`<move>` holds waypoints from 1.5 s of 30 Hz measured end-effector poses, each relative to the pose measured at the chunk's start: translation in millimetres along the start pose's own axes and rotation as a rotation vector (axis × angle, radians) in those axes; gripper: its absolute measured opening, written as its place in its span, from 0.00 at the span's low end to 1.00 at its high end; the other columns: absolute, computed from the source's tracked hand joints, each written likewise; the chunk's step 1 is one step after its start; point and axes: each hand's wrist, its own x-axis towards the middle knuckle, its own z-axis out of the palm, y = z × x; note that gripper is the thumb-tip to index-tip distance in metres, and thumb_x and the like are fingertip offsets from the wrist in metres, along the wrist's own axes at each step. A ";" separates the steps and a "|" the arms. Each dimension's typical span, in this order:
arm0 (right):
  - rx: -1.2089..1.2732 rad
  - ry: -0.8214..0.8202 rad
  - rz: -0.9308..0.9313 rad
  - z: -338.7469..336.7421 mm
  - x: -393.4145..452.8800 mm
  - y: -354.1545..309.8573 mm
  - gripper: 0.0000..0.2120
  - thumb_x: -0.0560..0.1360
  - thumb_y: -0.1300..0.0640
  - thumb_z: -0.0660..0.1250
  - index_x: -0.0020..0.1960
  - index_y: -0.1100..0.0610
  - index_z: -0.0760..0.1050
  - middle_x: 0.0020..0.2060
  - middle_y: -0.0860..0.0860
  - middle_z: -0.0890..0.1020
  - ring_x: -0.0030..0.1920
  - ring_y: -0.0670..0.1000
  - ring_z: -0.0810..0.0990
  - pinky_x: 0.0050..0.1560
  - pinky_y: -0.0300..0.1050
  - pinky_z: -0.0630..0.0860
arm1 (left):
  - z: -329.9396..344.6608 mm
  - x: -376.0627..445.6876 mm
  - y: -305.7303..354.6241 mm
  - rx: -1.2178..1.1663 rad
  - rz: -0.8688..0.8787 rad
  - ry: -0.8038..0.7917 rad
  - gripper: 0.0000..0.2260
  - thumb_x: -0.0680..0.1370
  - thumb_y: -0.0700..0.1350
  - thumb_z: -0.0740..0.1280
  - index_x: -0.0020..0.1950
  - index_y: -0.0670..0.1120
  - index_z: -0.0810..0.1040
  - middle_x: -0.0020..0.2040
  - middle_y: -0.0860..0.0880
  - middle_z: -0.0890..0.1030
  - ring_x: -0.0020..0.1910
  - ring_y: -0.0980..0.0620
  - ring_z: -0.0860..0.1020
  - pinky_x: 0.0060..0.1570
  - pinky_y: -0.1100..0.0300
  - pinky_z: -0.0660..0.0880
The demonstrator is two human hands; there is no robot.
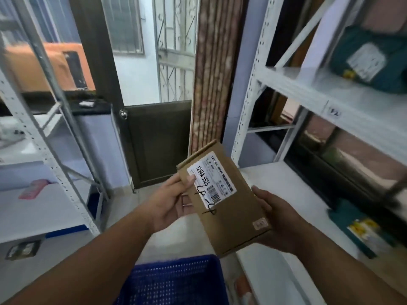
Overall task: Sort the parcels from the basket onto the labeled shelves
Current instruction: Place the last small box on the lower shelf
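I hold a flat brown cardboard parcel (pixel 229 208) with a white printed label and black handwriting in front of me, above the floor. My left hand (pixel 169 203) grips its left edge, thumb on the label. My right hand (pixel 277 219) holds its right edge from underneath, fingers curled round the side. The blue perforated basket (pixel 176 280) sits low in the middle, below the parcel. White metal shelves (pixel 312 89) rise on the right, one carrying a small tag (pixel 334 112) on its front edge.
A teal parcel (pixel 372 60) lies on the upper right shelf, another teal parcel (pixel 361 230) on the lower right shelf. The left rack (pixel 55 164) holds a pink item (pixel 33 188) and an orange box (pixel 37 64). A dark door (pixel 158 142) stands ahead.
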 end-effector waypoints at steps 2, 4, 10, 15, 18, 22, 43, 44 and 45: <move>-0.051 0.087 -0.093 4.0 -21.6 -26.7 0.30 0.72 0.36 0.74 0.66 0.55 0.83 0.63 0.60 0.84 0.59 0.62 0.85 0.59 0.60 0.80 | 17.0 10.0 29.3 0.017 0.052 -0.023 0.18 0.83 0.46 0.67 0.72 0.45 0.75 0.65 0.38 0.84 0.64 0.35 0.82 0.63 0.34 0.79; -0.068 0.160 -0.168 4.3 -40.0 -48.0 0.31 0.74 0.39 0.73 0.70 0.56 0.79 0.65 0.63 0.82 0.64 0.66 0.82 0.66 0.67 0.76 | 34.0 17.5 54.5 -0.024 0.095 -0.047 0.21 0.82 0.45 0.70 0.74 0.43 0.74 0.65 0.38 0.83 0.64 0.34 0.82 0.63 0.33 0.78; -0.244 0.379 -0.361 8.0 -90.6 -88.5 0.22 0.77 0.59 0.72 0.70 0.59 0.75 0.59 0.62 0.85 0.56 0.64 0.86 0.62 0.61 0.81 | 82.1 28.4 92.8 -0.127 0.158 -0.157 0.24 0.78 0.46 0.71 0.73 0.40 0.73 0.64 0.35 0.83 0.62 0.34 0.83 0.50 0.41 0.84; -0.236 0.591 -0.511 7.0 -136.1 -116.4 0.18 0.78 0.62 0.71 0.66 0.63 0.75 0.53 0.62 0.87 0.53 0.62 0.88 0.57 0.57 0.84 | 121.9 29.3 113.9 -0.085 0.175 -0.267 0.21 0.76 0.43 0.71 0.68 0.41 0.78 0.62 0.37 0.85 0.59 0.37 0.85 0.59 0.39 0.82; -0.198 0.640 -0.552 2.8 -165.2 -123.8 0.17 0.79 0.62 0.70 0.65 0.67 0.74 0.52 0.63 0.87 0.52 0.62 0.88 0.53 0.55 0.85 | 139.9 36.7 117.7 0.000 0.160 -0.302 0.19 0.76 0.44 0.71 0.66 0.41 0.80 0.61 0.38 0.85 0.59 0.37 0.85 0.60 0.40 0.80; -0.276 0.685 -0.576 -8.7 -216.9 -120.7 0.13 0.79 0.64 0.70 0.63 0.65 0.79 0.50 0.61 0.88 0.50 0.58 0.88 0.53 0.51 0.85 | 168.2 37.6 106.2 0.143 0.146 -0.366 0.20 0.74 0.42 0.72 0.66 0.41 0.81 0.61 0.40 0.86 0.58 0.38 0.86 0.57 0.41 0.82; -0.349 1.018 -0.670 -57.7 -489.1 -5.8 0.17 0.76 0.57 0.77 0.62 0.58 0.80 0.52 0.59 0.86 0.50 0.55 0.88 0.55 0.51 0.85 | 348.4 -51.4 8.9 0.643 0.097 -0.576 0.16 0.73 0.38 0.76 0.58 0.51 0.86 0.58 0.40 0.87 0.57 0.37 0.85 0.55 0.37 0.81; -0.350 1.042 -0.678 -57.6 -503.4 -1.4 0.16 0.75 0.57 0.77 0.61 0.58 0.80 0.50 0.58 0.86 0.47 0.53 0.87 0.53 0.49 0.85 | 360.4 -69.3 5.1 0.641 0.120 -0.629 0.14 0.74 0.38 0.75 0.57 0.53 0.87 0.58 0.42 0.87 0.58 0.37 0.84 0.57 0.38 0.80; -0.347 1.060 -0.690 -58.6 -516.7 2.3 0.16 0.75 0.56 0.77 0.61 0.58 0.79 0.48 0.57 0.85 0.46 0.52 0.87 0.52 0.50 0.85 | 370.1 -82.4 1.7 0.644 0.133 -0.630 0.14 0.75 0.39 0.74 0.57 0.53 0.87 0.58 0.43 0.87 0.58 0.38 0.84 0.58 0.39 0.79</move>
